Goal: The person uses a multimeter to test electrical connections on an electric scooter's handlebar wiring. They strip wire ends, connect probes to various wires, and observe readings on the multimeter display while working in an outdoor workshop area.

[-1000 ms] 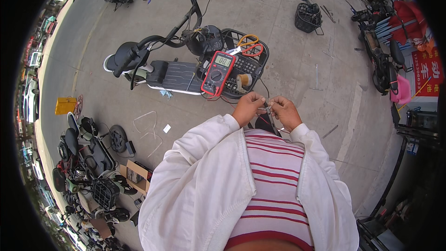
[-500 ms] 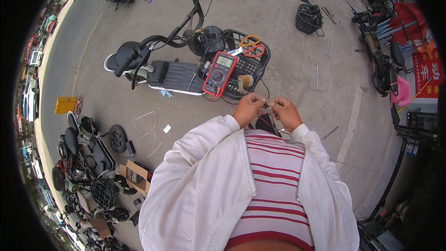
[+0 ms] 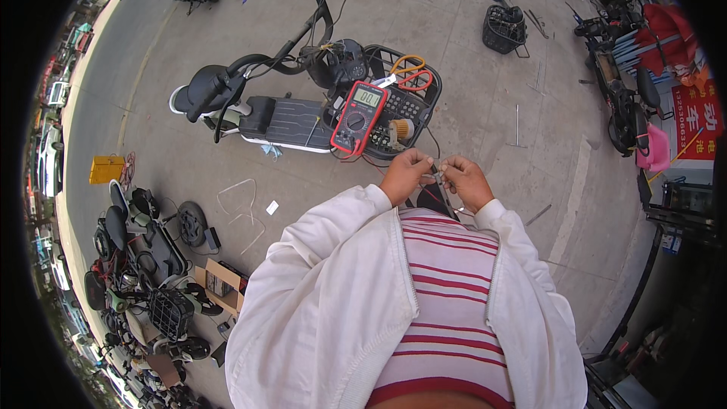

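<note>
My left hand [image 3: 407, 176] and my right hand [image 3: 467, 183] meet close in front of my body, fingertips pinched. Between them is something small and greyish, too small to name, with thin wires beside it. Just beyond my left hand lies the black basket [image 3: 435, 98] of a scooter. A red multimeter [image 3: 360, 119] with a lit display rests on the basket's left side. Pliers with orange and red handles [image 3: 410, 65], a yellow-and-white roll [image 3: 403, 129] and many small parts lie in the basket.
The electric scooter [image 3: 288, 123] stands ahead to the left. A small black basket [image 3: 504, 30] with tools sits far right of it. At left are a yellow case [image 3: 107, 170], parked scooters [image 3: 148, 257] and an open cardboard box [image 3: 220, 285]. A pink basin [image 3: 654, 149] is at right.
</note>
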### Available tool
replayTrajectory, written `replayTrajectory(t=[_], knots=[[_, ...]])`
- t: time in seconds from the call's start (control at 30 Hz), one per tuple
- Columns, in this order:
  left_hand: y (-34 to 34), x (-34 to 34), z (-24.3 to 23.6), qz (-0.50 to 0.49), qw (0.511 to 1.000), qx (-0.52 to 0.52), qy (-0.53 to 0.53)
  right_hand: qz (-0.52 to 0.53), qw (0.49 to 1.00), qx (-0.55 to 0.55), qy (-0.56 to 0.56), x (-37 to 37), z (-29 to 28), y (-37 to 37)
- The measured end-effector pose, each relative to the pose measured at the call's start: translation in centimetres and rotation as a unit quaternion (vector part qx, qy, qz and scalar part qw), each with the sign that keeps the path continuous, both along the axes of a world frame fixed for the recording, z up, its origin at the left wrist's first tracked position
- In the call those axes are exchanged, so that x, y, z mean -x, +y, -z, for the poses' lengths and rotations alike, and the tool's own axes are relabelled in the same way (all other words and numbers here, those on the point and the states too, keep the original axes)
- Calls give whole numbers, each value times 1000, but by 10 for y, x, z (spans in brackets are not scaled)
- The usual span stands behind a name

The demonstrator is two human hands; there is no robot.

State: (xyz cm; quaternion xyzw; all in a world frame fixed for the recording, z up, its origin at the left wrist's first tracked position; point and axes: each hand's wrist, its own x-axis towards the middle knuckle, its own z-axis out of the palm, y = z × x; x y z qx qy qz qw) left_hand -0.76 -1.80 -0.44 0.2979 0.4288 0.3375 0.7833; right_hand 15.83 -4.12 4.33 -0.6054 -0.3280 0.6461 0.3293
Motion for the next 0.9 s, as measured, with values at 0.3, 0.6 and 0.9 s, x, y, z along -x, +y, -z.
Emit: replayTrajectory(t=[0.3, 0.6, 0.9], knots=[[1, 0, 1, 6, 1000, -2, 10, -4, 1000, -2, -7, 1, -1, 1], [0, 1, 3, 5, 1000, 1, 7, -4, 1000, -1, -7, 1, 1, 1], [0, 1, 1, -2, 1000, 18, -9, 2, 1000, 11, 0, 2, -1, 0]])
